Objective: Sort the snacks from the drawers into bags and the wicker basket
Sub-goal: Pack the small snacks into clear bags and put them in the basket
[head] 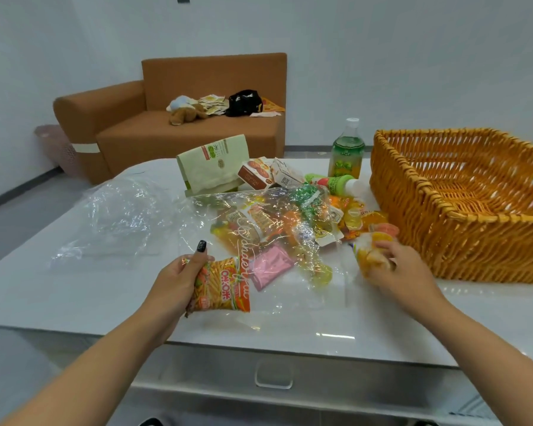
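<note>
Head view: on a glossy white tabletop (74, 287), a crinkled clear plastic bag (268, 229) holds a jumble of bright packets at the frame's centre. The left hand (179, 275), at 7 o'clock of the bag, grips an orange chips packet (220, 284), its thumb laid across the top edge. The right hand (403, 265), at 4 o'clock, curls round a soft orange-and-white snack pack (368, 256), partly hidden by the fingers. A rectangular woven wicker basket (462, 229) sits at 3 o'clock, cut off by the frame edge. Small boxes (259, 173) and a green bottle (346, 152) stand at 12 o'clock; their labels are unreadable.
</note>
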Demonstrator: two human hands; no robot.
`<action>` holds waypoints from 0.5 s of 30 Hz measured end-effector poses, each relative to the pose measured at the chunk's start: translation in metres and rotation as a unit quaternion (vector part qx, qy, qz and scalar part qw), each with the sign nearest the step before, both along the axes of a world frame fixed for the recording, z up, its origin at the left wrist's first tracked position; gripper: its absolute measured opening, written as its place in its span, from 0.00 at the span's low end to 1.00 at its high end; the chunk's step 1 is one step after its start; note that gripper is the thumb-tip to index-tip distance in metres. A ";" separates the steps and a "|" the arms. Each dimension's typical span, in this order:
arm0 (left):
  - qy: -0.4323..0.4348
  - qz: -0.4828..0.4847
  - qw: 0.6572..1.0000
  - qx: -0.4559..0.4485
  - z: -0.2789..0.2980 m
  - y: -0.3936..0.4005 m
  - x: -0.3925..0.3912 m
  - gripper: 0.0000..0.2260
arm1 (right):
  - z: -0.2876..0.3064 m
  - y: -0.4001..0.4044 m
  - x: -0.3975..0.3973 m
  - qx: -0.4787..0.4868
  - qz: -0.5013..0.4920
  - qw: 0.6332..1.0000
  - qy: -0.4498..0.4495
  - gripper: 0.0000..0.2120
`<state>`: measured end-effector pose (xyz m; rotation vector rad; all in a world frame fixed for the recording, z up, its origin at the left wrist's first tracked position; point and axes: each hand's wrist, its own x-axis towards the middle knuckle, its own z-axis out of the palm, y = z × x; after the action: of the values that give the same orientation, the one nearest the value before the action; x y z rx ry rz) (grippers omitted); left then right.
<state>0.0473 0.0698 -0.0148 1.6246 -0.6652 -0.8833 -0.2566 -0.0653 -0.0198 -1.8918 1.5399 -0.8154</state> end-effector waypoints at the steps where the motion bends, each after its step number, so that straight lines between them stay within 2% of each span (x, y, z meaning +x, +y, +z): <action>1: -0.003 -0.002 1.000 0.001 0.001 -0.001 -0.001 0.12 | 0.011 0.001 0.001 0.076 -0.024 0.987 -0.137 0.18; 2: -0.006 -0.004 1.000 -0.001 0.002 -0.002 -0.002 0.12 | 0.022 0.004 0.003 0.162 -0.025 0.948 -0.274 0.18; 3: -0.005 -0.006 1.000 -0.004 0.002 -0.003 -0.004 0.12 | 0.032 0.010 0.003 0.232 -0.006 0.891 -0.389 0.18; 4: -0.004 -0.008 1.000 -0.007 0.002 -0.004 -0.005 0.12 | 0.043 0.017 0.002 0.280 0.016 0.841 -0.463 0.16; 5: -0.004 -0.011 1.000 -0.009 0.003 -0.004 -0.007 0.12 | 0.051 0.024 0.002 0.306 0.034 0.808 -0.502 0.13; 7: -0.003 -0.019 1.000 -0.009 0.003 -0.004 -0.010 0.14 | 0.061 0.037 0.003 0.338 0.061 0.785 -0.516 0.10; 9: -0.003 -0.026 1.000 -0.010 0.005 -0.002 -0.015 0.15 | 0.067 0.045 0.005 0.346 0.091 0.775 -0.520 0.13; 12: -0.003 -0.044 0.999 0.000 0.005 0.001 -0.019 0.14 | 0.072 0.053 0.009 0.353 0.137 0.764 -0.523 0.21; 15: 0.012 -0.087 0.996 0.008 0.009 0.006 -0.025 0.13 | 0.068 0.054 0.008 0.374 0.217 0.708 -0.558 0.39</action>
<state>0.0225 0.0759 -0.0060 1.5842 -0.7940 -1.0343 -0.2486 -0.0112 0.0484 -0.7373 0.4441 -0.7020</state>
